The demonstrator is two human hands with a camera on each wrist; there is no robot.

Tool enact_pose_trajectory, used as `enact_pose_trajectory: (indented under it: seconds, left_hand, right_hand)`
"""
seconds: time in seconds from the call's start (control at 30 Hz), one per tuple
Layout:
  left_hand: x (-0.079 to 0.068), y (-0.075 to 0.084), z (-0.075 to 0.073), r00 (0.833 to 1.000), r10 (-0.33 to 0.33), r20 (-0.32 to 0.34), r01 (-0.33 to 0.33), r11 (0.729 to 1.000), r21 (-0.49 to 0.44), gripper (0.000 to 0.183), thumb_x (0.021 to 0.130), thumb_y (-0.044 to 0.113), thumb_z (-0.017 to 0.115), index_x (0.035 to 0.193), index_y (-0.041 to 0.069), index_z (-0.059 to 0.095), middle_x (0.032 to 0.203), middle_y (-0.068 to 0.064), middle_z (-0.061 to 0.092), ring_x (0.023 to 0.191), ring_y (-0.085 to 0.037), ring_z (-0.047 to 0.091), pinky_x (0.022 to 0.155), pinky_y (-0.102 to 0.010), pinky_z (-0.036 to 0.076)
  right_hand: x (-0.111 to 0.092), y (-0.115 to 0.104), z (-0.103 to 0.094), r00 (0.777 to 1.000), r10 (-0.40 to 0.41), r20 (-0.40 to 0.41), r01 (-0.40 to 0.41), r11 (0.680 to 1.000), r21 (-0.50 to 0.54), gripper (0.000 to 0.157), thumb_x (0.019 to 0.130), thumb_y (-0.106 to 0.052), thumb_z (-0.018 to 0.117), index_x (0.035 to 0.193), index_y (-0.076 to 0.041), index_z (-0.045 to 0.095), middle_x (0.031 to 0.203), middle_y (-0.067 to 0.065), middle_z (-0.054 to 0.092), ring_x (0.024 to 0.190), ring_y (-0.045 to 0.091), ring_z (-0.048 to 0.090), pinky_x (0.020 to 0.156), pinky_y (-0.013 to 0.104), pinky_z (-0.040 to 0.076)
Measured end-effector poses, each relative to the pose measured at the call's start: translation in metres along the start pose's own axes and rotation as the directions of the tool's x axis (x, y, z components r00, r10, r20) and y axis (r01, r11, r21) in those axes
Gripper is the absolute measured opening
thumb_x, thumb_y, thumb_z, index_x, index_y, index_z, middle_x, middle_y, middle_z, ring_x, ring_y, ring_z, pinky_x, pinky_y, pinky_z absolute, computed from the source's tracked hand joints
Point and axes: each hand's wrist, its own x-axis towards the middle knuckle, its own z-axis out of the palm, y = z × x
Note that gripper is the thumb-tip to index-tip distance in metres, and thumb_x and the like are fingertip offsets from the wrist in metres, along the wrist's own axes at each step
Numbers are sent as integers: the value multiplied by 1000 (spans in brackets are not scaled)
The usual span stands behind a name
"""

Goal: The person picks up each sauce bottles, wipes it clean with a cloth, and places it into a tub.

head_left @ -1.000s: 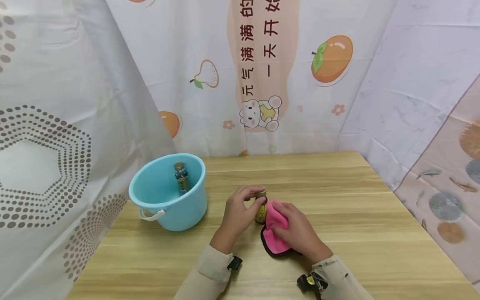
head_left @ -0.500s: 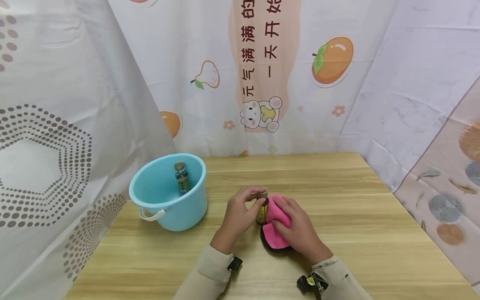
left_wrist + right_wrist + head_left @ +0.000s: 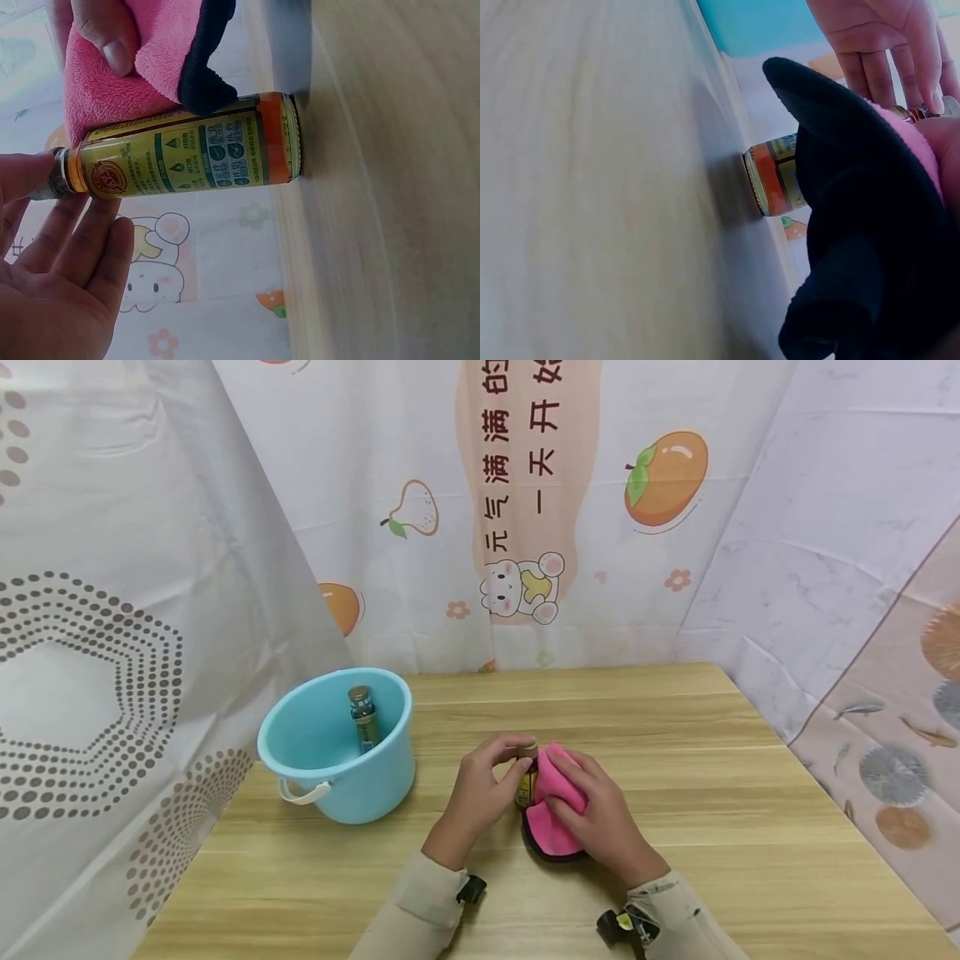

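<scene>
A small glass bottle (image 3: 524, 789) with a yellow-green label stands upright between the two hands. My left hand (image 3: 480, 785) pinches it at the cap and neck, the thumb on one side and fingers on the other. My right hand (image 3: 603, 814) grips a pink cloth (image 3: 551, 831) with a dark edge and presses it to the bottle's right side. In the left wrist view, the bottle label (image 3: 180, 161) faces the camera, and the base is right at the tabletop. The cloth's black part (image 3: 870, 195) hides much of the bottle in the right wrist view.
To the left stands a light blue bucket (image 3: 375, 789) with a white handle (image 3: 303, 792). Inside it leans a dark bottle (image 3: 365, 718) with a gold cap. The wooden table (image 3: 750, 827) meets a printed curtain (image 3: 420, 627) at the back.
The right hand has shifted the cloth slightly up along the bottle, and the cloth is more bunched, its lower part folded. My left hand keeps its hold on the bottle's top.
</scene>
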Motion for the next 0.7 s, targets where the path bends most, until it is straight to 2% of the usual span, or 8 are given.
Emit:
enact_pose_trajectory:
  seconds: [0.2, 0.37, 0.57, 0.7]
  left_hand:
    - [-1, 0, -1, 1000, -28, 4, 28, 999, 22, 27, 99, 12, 72, 125, 15, 70, 123, 6, 71, 117, -13, 69, 103, -32, 56]
    - [-2, 1, 1, 999, -44, -9, 44, 998, 33, 29, 97, 15, 75, 125, 15, 72, 123, 8, 71, 116, -11, 69, 102, -32, 56]
    - [-1, 0, 1, 998, -48, -29, 49, 998, 31, 29, 94, 13, 77, 123, 16, 73, 121, 4, 69, 111, -14, 70, 99, -34, 58]
    - [0, 1, 1, 998, -60, -34, 61, 997, 35, 28, 95, 18, 77, 122, 18, 73, 121, 6, 68, 111, -12, 68, 99, -32, 58]
  right_hand:
    - [0, 0, -1, 998, 53, 27, -53, 999, 3, 66, 87, -10, 84, 147, -19, 59, 146, 1, 58, 120, 15, 62, 93, 38, 61]
    - [-1, 3, -1, 995, 78, 62, -78, 997, -7, 62, 87, -10, 84, 144, -13, 62, 143, 5, 61, 116, 18, 65, 92, 40, 61]
    - [-1, 7, 0, 972, 178, 153, -173, 984, -45, 63, 87, -13, 84, 146, -14, 61, 139, 6, 63, 112, 18, 65, 91, 39, 59]
    - [-2, 8, -1, 963, 209, 172, -203, 978, -54, 62, 88, -14, 84, 146, -16, 61, 137, 3, 64, 107, 15, 64, 89, 35, 58]
